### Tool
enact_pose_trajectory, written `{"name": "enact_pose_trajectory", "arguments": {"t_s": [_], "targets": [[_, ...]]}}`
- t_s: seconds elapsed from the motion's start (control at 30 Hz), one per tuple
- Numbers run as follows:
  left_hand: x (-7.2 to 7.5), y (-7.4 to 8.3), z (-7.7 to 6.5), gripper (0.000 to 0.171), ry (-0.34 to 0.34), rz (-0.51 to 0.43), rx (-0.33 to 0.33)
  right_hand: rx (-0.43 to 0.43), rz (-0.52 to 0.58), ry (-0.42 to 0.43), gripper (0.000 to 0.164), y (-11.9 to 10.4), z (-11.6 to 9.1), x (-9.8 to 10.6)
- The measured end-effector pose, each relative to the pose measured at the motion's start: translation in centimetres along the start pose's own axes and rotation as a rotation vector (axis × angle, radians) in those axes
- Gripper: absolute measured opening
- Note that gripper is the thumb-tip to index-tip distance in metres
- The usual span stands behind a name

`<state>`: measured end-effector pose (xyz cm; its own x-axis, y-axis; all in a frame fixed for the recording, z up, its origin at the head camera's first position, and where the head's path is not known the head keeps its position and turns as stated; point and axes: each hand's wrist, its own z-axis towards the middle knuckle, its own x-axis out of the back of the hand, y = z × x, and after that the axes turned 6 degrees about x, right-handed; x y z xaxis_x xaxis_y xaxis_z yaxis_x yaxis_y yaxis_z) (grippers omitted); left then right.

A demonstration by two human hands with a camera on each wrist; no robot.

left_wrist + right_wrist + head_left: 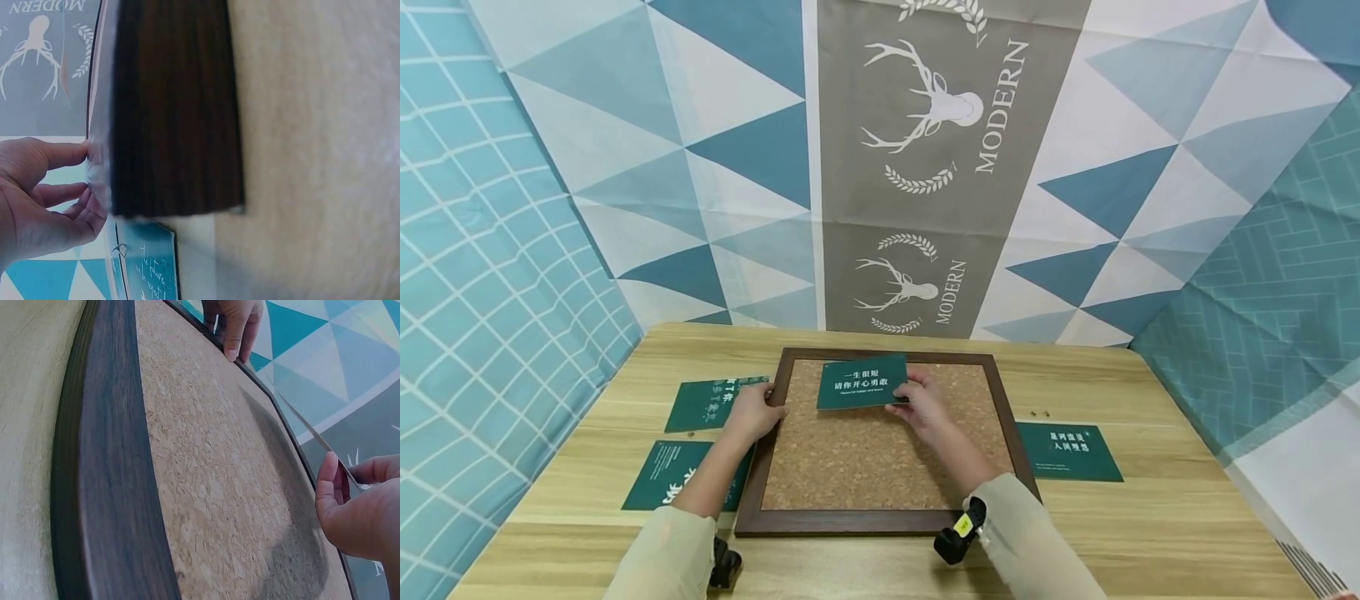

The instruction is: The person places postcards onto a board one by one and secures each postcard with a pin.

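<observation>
A cork board (pixel 880 467) in a dark brown frame lies on the wooden table. At its left side my left hand (pixel 756 410) grips the frame's edge between thumb and fingers; the left wrist view shows this hand (pixel 47 194) beside the dark frame (pixel 178 112). My right hand (pixel 928 405) pinches a green card (pixel 857 385) with white lettering by its right end, above the upper part of the cork. Seen nearly edge-on in the right wrist view, the card (pixel 319 439) is raised off the cork (pixel 212 462), with the right hand (pixel 362 506) holding it.
Left of the board lie green cards, an upper one (pixel 692 408) and lower ones (pixel 651 479) partly behind my left arm. Another green card (pixel 1067 452) lies to the right, near small brass-coloured pins (pixel 1040 414). A patterned cloth (pixel 760 167) hangs behind the table.
</observation>
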<state>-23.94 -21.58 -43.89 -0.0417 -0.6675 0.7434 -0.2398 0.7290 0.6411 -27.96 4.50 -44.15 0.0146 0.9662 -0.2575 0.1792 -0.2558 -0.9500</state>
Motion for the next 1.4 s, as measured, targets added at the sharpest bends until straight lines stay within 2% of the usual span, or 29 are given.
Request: {"name": "enact_pose_trajectory", "arguments": {"t_s": [0.33, 0.7, 1.2, 1.4], "targets": [[0.10, 0.08, -0.07, 0.058, -0.005, -0.003, 0.003, -0.020, -0.010, 0.023, 0.042, 0.39, -0.02, -0.36], [-0.03, 0.18, 0.01, 0.058, -0.001, -0.005, 0.012, -0.019, -0.069, -0.002, 0.038, 0.24, -0.12, -0.36], [-0.01, -0.06, -0.02, 0.057, 0.011, -0.013, -0.009, -0.009, -0.342, 0.008, 0.033, 0.08, 0.44, -0.03], [-0.10, -0.19, 0.06, 0.057, 0.012, -0.012, -0.006, 0.027, -0.441, -0.010, 0.034, 0.15, 0.33, -0.16]]}}
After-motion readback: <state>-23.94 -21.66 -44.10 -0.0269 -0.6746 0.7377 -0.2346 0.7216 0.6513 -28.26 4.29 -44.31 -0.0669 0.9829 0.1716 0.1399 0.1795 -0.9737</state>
